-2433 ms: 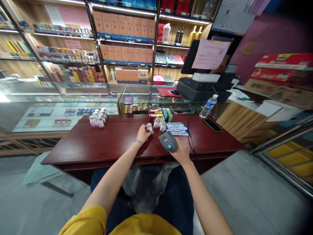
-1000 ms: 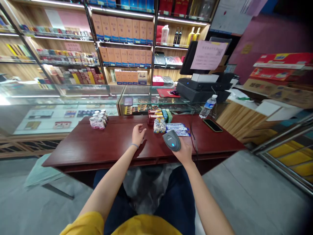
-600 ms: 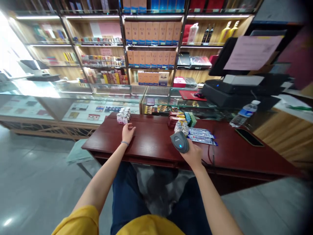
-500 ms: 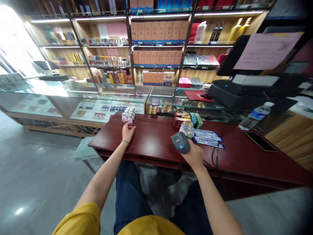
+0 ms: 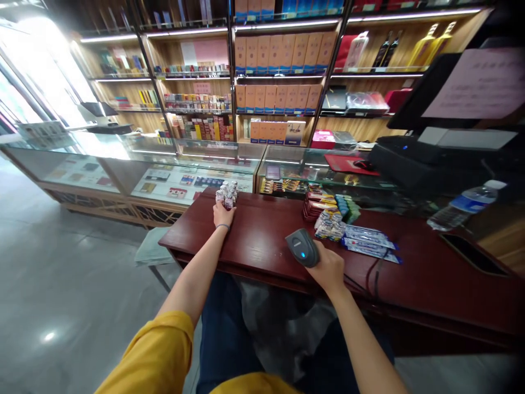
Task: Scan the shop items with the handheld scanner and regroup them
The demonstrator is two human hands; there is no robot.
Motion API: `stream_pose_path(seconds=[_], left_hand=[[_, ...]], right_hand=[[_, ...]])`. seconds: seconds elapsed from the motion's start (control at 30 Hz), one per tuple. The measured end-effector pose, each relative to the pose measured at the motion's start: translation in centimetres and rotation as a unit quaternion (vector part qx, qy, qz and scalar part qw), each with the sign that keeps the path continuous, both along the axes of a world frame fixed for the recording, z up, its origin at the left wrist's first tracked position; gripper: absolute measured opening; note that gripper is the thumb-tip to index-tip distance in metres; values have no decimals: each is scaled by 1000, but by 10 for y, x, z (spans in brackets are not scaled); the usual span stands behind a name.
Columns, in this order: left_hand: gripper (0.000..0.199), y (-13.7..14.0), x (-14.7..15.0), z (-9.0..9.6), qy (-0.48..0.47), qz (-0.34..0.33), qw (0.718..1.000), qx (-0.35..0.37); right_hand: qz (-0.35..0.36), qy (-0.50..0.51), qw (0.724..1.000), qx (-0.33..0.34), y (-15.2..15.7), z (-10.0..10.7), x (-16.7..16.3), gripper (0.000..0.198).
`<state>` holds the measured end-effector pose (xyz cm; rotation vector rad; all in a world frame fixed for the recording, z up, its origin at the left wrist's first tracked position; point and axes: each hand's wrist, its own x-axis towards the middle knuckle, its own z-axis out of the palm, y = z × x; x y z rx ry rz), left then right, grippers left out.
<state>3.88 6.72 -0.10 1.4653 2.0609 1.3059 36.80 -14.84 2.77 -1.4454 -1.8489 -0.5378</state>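
Observation:
My left hand (image 5: 223, 215) reaches to the near side of a cluster of small clear bottles with silvery tops (image 5: 228, 192). Its thumb and fingers are apart at the front bottles; whether they press on one is unclear. In my right hand (image 5: 330, 267) is a dark grey barcode scanner (image 5: 302, 248) with a lit blue light, held above the table, its cable trailing right. Just beyond the scanner stands a second group of similar small bottles (image 5: 329, 226). Stacked red packs (image 5: 317, 205), green packs (image 5: 346, 208) and flat blue-white packets (image 5: 369, 241) lie around them.
The dark red table (image 5: 262, 241) borders a glass display counter (image 5: 197, 156). On the right are a water bottle (image 5: 465, 207), a phone (image 5: 476, 253) and a black register (image 5: 422, 164). A pale green stool (image 5: 153, 246) stands left of the table. Stocked shelves line the back.
My left hand has moved forward, up against the front of the left bottle cluster. The scanner stays in my right hand, now farther from the right bottle group. The view has shifted slightly left.

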Motion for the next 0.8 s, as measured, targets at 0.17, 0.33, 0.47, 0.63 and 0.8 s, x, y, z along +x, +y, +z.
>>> stream_pose_path(seconds=[0.17,0.33,0.47,0.63,0.8], left_hand=[[62,2,3,3,13,19,1000,-20],[53,4,1,0,14,25,1000,-8],[44,1,-3,0,0,4,999,45],[43,-19,10,1,-172,-123,970,121],[45,-58,52,2,-386,-327,861,62]], right_hand=[[3,2,1000,-3,1,0,1,32],[-6,0,1000,-14,2,-2,0,32],[-4,3,1000,-17,2,-1,0,32],[-10,8,1000,-21,3,0,1,34],[-13,12,999,-27,-1,0,2,38]])
